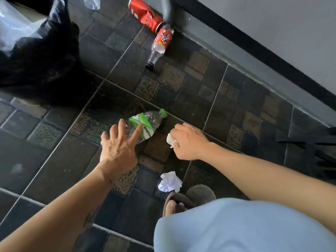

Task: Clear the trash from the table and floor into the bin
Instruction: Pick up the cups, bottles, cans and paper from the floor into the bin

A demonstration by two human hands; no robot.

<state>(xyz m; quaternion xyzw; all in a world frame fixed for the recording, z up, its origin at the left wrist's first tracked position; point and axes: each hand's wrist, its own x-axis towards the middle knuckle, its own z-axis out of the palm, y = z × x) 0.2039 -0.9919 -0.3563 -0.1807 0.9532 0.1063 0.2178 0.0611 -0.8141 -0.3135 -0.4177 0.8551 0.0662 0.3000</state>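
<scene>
At mid-frame the crushed green-capped water bottle [145, 124] lies on the tiled floor [181, 88], its long axis running from lower left to upper right, cap pointing upper right. The left hand [118, 142], fingers spread, is nearer and reaches over its base end, index fingertip on the label. The right hand [187, 142], just right of the bottle, grips a crumpled white tissue [171, 140].
</scene>
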